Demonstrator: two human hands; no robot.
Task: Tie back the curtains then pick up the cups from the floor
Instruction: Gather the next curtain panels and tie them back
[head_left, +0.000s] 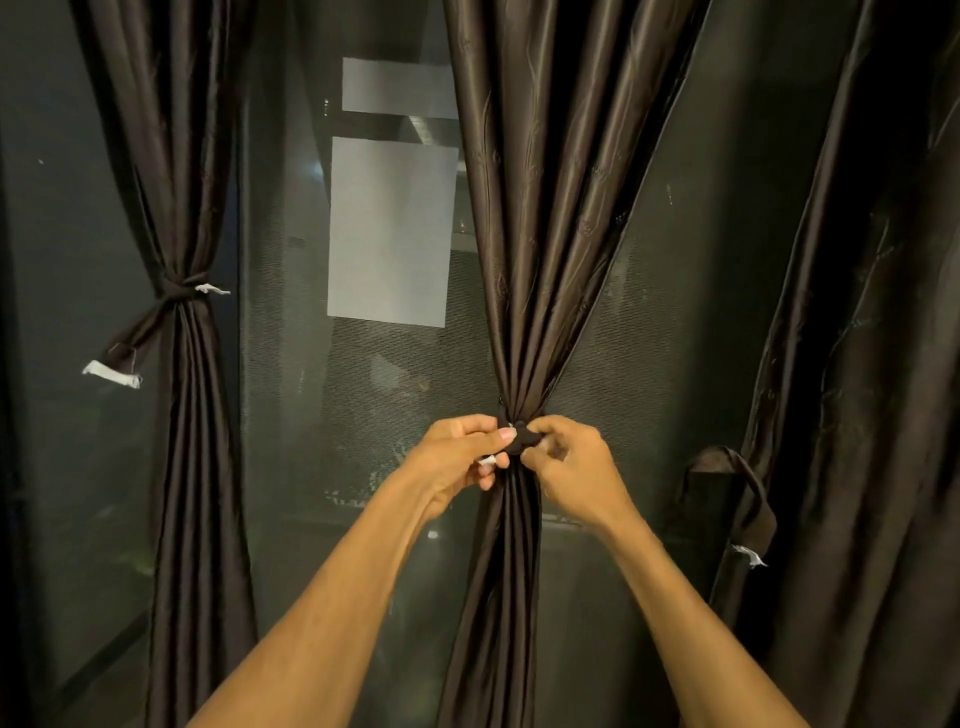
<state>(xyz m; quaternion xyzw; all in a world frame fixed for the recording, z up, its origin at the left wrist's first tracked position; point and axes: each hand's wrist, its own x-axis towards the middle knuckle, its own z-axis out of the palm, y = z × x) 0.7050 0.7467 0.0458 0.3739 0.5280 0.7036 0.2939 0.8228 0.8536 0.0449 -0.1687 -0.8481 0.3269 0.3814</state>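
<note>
A dark brown satin curtain (540, 234) hangs at the centre, gathered into a narrow bundle at waist height. A dark tie-back strip (521, 439) wraps the bundle there. My left hand (457, 460) pinches one end of the strip from the left, with a white tag showing between its fingers. My right hand (571, 467) grips the knot from the right. Both hands touch the tie. The left curtain (176, 171) is gathered by a knotted tie-back (179, 291) with white-tipped ends. No cups are in view.
A third curtain (857, 364) hangs loose on the right, its tie-back loop (748, 499) dangling unfastened. Behind the curtains is a dark mesh-covered window (311, 415) with two pale rectangles (392, 228) on the glass. The floor is out of view.
</note>
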